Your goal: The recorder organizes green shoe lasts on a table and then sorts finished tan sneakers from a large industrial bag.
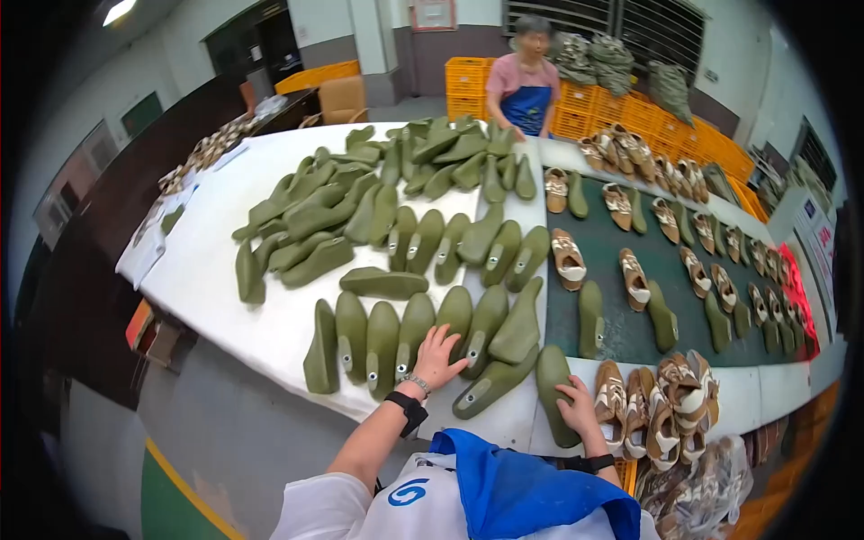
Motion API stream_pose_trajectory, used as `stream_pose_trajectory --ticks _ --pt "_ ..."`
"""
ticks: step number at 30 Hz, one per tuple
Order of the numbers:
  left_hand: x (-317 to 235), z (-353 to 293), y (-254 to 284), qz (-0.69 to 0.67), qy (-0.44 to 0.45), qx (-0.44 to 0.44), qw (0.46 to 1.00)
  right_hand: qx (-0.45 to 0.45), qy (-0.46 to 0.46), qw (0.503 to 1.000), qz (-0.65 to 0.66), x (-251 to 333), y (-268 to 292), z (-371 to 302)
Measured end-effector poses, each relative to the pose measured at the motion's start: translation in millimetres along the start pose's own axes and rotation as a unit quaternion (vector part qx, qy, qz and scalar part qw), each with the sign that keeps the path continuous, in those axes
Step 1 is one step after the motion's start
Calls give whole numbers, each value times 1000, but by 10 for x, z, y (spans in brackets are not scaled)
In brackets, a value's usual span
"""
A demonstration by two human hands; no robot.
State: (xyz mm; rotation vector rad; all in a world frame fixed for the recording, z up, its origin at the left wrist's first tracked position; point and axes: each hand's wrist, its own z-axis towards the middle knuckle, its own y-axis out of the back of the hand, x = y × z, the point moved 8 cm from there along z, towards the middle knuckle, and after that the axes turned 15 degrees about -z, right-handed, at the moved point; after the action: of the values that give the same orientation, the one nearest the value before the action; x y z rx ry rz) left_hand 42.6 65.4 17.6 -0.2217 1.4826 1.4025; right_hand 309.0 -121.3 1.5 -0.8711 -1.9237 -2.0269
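Note:
My left hand (436, 358) has its fingers spread over the front row of olive-green shoe lasts. Its fingertips reach the lower part of one shoe last (455, 308), without a visible grip. At the table's near edge, my right hand (580, 407) has thumb and fingers on the right side of another shoe last (551, 376). Between my hands, a shoe last (495, 385) lies slanted, partly under a second one (519, 326). More lasts stand in rows before a large heap (319, 202) on the white table (202, 243).
Right of the table, a dark green conveyor belt (607, 234) carries brown-and-white shoes and lasts in rows. Brown-and-white shoes (661, 405) pile up beside my right hand. A person in a blue apron (526, 106) stands at the far side, before orange crates (630, 112).

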Motion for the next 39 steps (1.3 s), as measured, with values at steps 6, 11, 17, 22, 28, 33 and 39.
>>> stream_pose_trajectory --ticks 6,11,17,22,28,33,39 --pt "193 -499 1054 188 28 -159 969 -121 -106 987 -13 -29 -179 -53" --pt "862 -926 1312 138 115 -189 965 -141 -129 981 -11 -2 -231 -9" --pt "993 -916 1332 29 84 -243 966 -140 -138 980 -24 8 -247 8" --pt "727 -567 1447 145 60 -171 973 -137 -147 979 -24 82 -195 11" --pt "893 735 1389 178 53 103 977 -146 -155 976 -37 196 -104 -2" --pt "1452 1623 923 282 88 248 923 -161 -163 973 -18 136 -172 13" --pt "1539 1795 456 275 123 281 911 -161 -167 973 -5 115 -153 -3"
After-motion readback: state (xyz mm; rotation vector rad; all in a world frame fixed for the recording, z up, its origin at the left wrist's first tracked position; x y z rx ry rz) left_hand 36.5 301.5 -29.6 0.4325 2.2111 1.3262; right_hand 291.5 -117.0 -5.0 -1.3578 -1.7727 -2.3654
